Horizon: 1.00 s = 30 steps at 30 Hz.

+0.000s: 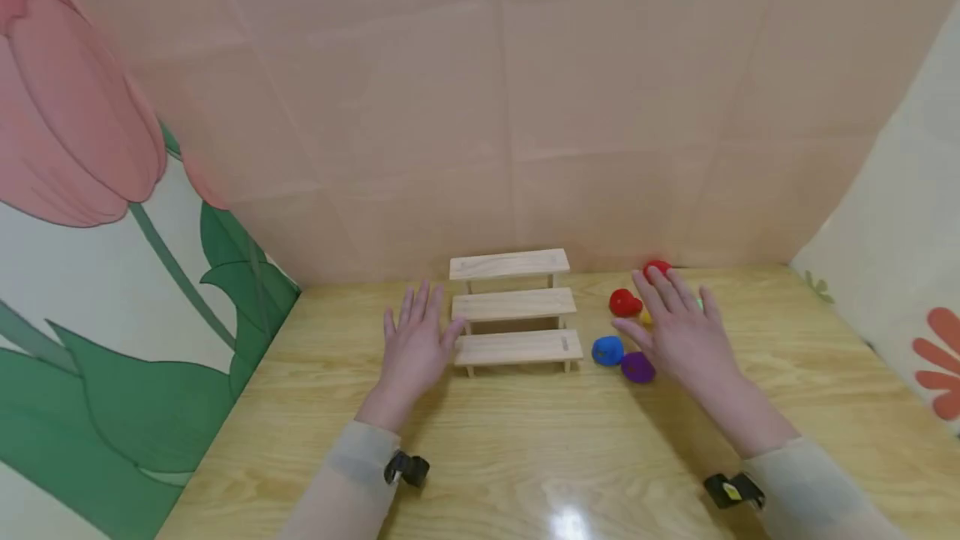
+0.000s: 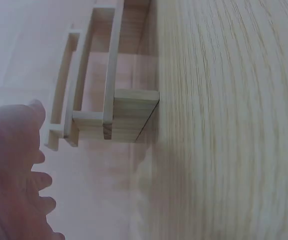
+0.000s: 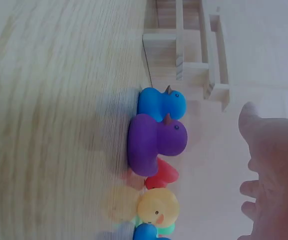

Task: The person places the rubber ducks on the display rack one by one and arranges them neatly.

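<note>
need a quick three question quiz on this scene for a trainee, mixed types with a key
1. How many steps does the wooden stand have? a) two b) three c) five
2. Fill the gap: the ____ hand is nearer the purple duck.
3. True or false: the purple duck sits on the lowest step of the wooden stand.

Key:
1. b) three
2. right; the right hand is beside it
3. False; it sits on the table
</note>
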{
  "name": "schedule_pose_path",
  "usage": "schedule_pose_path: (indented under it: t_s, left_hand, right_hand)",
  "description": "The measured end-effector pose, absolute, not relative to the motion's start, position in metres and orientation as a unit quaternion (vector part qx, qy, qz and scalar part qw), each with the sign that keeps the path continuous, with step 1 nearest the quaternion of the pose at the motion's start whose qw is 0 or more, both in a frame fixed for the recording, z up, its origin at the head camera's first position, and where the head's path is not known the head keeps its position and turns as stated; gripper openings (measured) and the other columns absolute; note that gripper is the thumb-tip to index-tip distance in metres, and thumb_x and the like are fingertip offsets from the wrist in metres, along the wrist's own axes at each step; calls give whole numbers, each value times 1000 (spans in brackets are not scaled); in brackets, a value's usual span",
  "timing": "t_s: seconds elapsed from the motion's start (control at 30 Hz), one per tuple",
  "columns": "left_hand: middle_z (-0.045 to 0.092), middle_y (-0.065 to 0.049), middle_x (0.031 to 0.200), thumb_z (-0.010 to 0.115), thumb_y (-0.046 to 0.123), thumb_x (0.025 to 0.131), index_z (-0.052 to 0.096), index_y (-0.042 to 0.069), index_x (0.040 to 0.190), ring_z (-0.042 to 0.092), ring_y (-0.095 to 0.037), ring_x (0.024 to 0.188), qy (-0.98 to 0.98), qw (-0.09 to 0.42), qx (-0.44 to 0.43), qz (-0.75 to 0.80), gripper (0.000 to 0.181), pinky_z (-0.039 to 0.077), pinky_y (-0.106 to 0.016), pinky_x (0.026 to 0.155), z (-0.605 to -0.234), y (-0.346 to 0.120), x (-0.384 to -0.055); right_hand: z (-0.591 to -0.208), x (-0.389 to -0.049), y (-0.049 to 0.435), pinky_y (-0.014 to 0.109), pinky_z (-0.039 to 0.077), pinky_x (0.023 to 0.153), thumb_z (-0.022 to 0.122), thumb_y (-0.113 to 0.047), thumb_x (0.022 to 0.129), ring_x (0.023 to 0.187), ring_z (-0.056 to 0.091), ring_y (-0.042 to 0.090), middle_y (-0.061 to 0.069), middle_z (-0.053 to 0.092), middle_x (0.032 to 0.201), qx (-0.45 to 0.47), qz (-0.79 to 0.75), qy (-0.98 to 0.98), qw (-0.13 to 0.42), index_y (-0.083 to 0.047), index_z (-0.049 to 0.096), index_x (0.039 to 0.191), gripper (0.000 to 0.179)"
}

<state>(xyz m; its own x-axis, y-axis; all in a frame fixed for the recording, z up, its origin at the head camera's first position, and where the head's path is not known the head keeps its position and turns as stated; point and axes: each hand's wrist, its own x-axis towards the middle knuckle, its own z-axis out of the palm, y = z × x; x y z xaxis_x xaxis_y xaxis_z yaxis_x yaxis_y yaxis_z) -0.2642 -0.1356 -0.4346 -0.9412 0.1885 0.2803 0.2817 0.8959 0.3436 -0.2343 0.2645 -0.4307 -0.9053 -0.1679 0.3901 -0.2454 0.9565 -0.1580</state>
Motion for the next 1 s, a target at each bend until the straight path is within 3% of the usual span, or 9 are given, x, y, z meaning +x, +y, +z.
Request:
schedule_pose_path:
  t_s: [0.23, 0.43, 0.67, 0.83, 1.0]
  left_hand:
    - [18, -17, 182, 40, 59, 118, 24, 12, 177, 6, -37, 169, -949, 95, -127, -274, 77, 0, -72, 130, -443, -137, -271]
    - [15, -14, 183, 39, 58, 118, 20, 13, 178, 8, -38, 169, -926, 68, -124, -350, 77, 7, -69, 132, -451, -138, -279]
    - [23, -13, 181, 43, 58, 117, 23, 19, 178, 22, -41, 165, -880, 37, -105, -462, 75, 18, -61, 132, -462, -139, -287]
    - [28, -6, 180, 45, 62, 115, 25, 28, 178, 24, -39, 165, -855, 11, -89, -511, 74, 18, -63, 132, -469, -139, -287]
    - [31, -8, 179, 48, 62, 115, 28, 28, 177, 24, -37, 165, -831, 3, -95, -549, 74, 19, -60, 133, -477, -137, -289]
  right_hand:
    - [-429, -229, 273, 77, 4, 128, 63, -58, 110, 164, 20, 50, 26, 29, 176, 102, 99, -973, 184, -11, 24, 177, 91]
    - [-428, -224, 282, 77, 5, 128, 63, -60, 109, 162, 23, 53, 29, 30, 175, 98, 111, -972, 185, -7, 30, 174, 91]
    - [-434, -220, 298, 78, 7, 128, 65, -55, 109, 161, 24, 54, 30, 33, 173, 98, 108, -972, 183, -5, 27, 175, 91]
    - [-438, -216, 310, 78, 7, 128, 64, -58, 109, 160, 25, 54, 31, 34, 172, 88, 113, -975, 168, -4, 28, 174, 92]
    - [-441, -209, 324, 79, 9, 127, 66, -58, 108, 157, 29, 56, 31, 37, 170, 92, 127, -972, 173, -6, 29, 175, 92]
